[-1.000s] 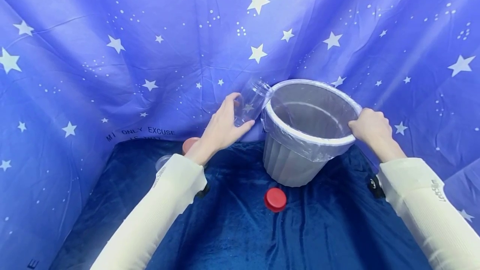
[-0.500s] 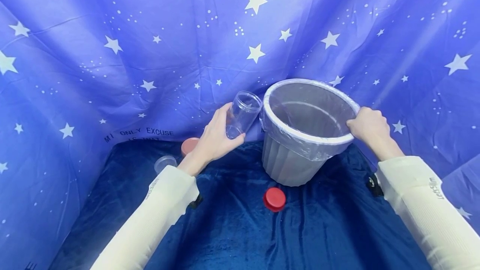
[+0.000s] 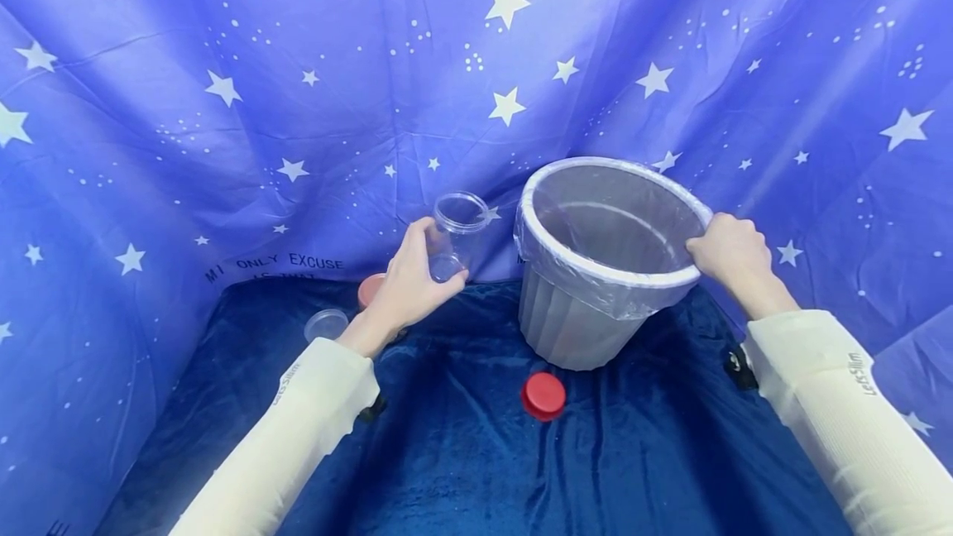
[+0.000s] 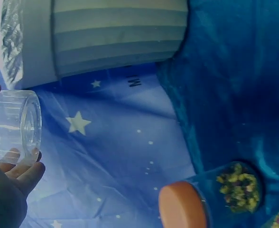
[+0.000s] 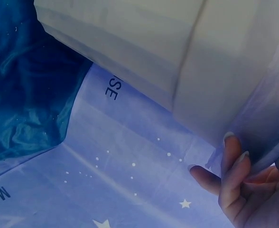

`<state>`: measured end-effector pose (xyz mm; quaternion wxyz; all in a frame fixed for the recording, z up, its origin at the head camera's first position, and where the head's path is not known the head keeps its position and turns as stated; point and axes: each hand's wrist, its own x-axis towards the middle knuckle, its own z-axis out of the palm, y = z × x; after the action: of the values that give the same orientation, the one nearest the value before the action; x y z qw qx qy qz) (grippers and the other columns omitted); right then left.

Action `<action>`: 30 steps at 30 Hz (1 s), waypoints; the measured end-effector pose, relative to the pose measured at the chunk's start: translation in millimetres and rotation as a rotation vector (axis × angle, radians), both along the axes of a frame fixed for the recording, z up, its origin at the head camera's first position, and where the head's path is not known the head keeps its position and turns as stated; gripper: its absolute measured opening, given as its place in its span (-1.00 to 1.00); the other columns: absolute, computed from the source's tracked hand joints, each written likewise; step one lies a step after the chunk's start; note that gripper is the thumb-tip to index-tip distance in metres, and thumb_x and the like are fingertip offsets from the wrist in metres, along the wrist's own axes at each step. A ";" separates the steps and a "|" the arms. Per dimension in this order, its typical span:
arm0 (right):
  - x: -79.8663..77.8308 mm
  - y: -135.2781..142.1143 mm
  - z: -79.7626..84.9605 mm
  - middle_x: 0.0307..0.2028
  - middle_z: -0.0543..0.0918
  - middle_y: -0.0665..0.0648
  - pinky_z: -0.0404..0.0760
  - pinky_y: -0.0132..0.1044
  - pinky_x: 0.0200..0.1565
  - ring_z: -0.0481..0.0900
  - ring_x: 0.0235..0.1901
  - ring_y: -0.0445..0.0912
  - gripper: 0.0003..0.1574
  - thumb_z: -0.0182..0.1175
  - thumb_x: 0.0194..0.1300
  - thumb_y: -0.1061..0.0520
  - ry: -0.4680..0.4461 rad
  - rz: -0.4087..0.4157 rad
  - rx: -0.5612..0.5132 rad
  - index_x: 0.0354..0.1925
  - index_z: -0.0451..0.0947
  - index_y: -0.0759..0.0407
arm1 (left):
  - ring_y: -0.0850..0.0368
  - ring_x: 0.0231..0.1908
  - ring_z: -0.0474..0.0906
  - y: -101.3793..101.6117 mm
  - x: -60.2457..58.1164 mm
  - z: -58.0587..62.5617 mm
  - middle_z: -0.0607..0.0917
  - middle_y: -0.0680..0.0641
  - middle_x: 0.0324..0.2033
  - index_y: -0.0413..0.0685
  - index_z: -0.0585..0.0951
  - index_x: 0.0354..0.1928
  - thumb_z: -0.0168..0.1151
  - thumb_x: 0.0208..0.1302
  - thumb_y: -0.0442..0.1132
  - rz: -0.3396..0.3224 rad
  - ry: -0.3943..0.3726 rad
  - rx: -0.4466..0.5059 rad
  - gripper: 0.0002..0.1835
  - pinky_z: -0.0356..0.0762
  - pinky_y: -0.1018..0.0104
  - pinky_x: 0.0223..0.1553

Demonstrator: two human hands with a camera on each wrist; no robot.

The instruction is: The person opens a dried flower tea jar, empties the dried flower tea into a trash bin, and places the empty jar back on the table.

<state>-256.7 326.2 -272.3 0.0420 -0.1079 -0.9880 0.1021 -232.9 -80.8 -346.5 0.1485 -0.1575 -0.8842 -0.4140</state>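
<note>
My left hand (image 3: 409, 284) holds a clear plastic jar (image 3: 463, 230) by its lower part, fingers and thumb round its sides. The jar has no lid, its mouth faces up, and nothing shows inside it. To its right, a grey ribbed trash bin (image 3: 577, 325) with a clear liner folded over its white rim leans a little. My right hand (image 3: 733, 255) grips that rim on the right side; in the right wrist view some fingers (image 5: 232, 161) show against the bin's outer wall. A red screw lid (image 3: 545, 395) lies on the dark blue cloth in front of the bin.
Behind my left wrist stands a jar with an orange-pink lid (image 4: 182, 204), with dried flower buds (image 4: 238, 187) inside. A second clear jar (image 3: 325, 323) is beside it, partly behind the sleeve. A starry blue curtain (image 3: 357, 89) surrounds the cloth-covered surface (image 3: 447, 453).
The left hand has drawn the jar away from the bin's rim, left and down, turning it from tipped toward the bin to nearly upright. The right hand keeps its grip.
</note>
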 end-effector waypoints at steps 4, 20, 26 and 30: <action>-1.0 0.1 -0.7 -0.08 0.47 0.75 0.51 0.27 -0.34 0.47 -0.11 0.61 -0.40 0.02 0.26 -0.01 -0.006 -0.002 0.000 -0.11 0.43 0.59 | -0.10 0.11 0.50 -6.8 2.3 -13.9 0.48 -0.19 0.11 -0.13 0.17 0.35 0.37 0.09 -0.03 -0.001 -0.006 0.006 -0.14 0.48 -0.03 0.17; 0.6 0.3 -0.1 -0.08 0.46 0.75 0.51 0.28 -0.33 0.47 -0.11 0.61 -0.39 0.02 0.27 -0.02 -0.009 -0.006 0.004 -0.11 0.44 0.60 | -0.17 0.07 0.55 -21.0 14.2 -66.7 0.53 -0.26 0.06 -0.19 0.16 0.33 0.44 0.04 -0.07 0.073 -0.024 0.027 -0.11 0.50 -0.06 0.13; 1.3 -0.9 0.1 -0.07 0.46 0.75 0.51 0.28 -0.32 0.47 -0.10 0.61 -0.39 0.02 0.27 -0.01 -0.011 -0.005 0.004 -0.11 0.43 0.60 | -0.20 0.08 0.55 -26.7 17.7 -79.3 0.52 -0.28 0.06 -0.19 0.16 0.32 0.44 0.04 -0.07 0.103 -0.039 -0.001 -0.11 0.49 -0.10 0.13; 1.7 -1.0 1.0 -0.07 0.46 0.75 0.51 0.29 -0.32 0.47 -0.10 0.62 -0.39 0.03 0.28 -0.01 -0.010 -0.005 0.006 -0.10 0.43 0.60 | -0.22 0.09 0.56 -29.9 18.1 -88.3 0.53 -0.28 0.08 -0.16 0.16 0.30 0.45 0.04 -0.07 0.121 -0.047 -0.002 -0.12 0.49 -0.11 0.14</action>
<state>-254.9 325.2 -271.4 0.0375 -0.1108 -0.9882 0.0985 -214.8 -110.6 -434.8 0.1522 -0.0941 -0.8958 -0.4069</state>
